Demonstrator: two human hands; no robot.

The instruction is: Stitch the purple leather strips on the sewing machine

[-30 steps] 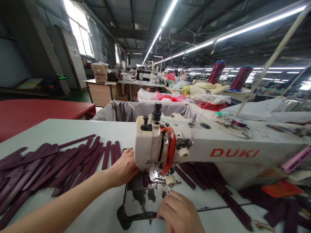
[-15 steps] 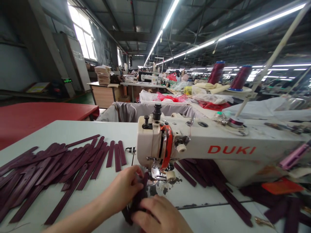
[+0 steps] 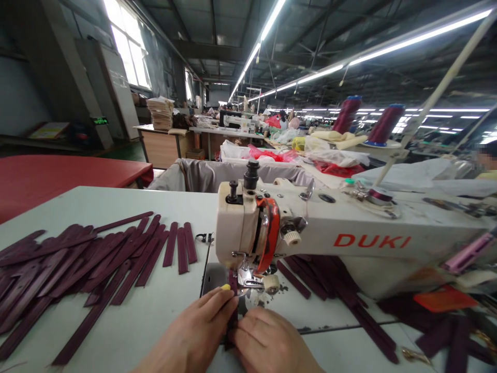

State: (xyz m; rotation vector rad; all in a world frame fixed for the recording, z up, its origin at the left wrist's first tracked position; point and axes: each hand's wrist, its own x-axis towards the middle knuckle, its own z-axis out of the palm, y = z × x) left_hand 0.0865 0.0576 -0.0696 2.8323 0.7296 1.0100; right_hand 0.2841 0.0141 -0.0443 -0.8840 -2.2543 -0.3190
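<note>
A dark maroon strap (image 3: 232, 280) runs beneath the presser foot of the white sewing machine (image 3: 240, 228). My left hand (image 3: 198, 324) presses on the strap with its fingers together, close to the needle area. Something small and yellow (image 3: 225, 287) shows at its fingertips. Nearer to me, my right hand (image 3: 267, 339) is closed on the strap's near end, its fingertips partly hidden. Many similar maroon straps (image 3: 124, 248) lie in a heap to the left of the machine.
More maroon straps (image 3: 349, 305) lie under and right of the machine arm. Two maroon thread cones (image 3: 384, 124) stand behind it. A red-topped table (image 3: 70, 176) is at far left, and a cloth-lined bin (image 3: 202, 173) stands beyond the machine. Another person (image 3: 488, 158) shows at the right edge.
The strap has come into line under the presser foot. My left hand has turned from a pinch to lying along the strap, and my right hand has moved slightly right. The view has shifted a little.
</note>
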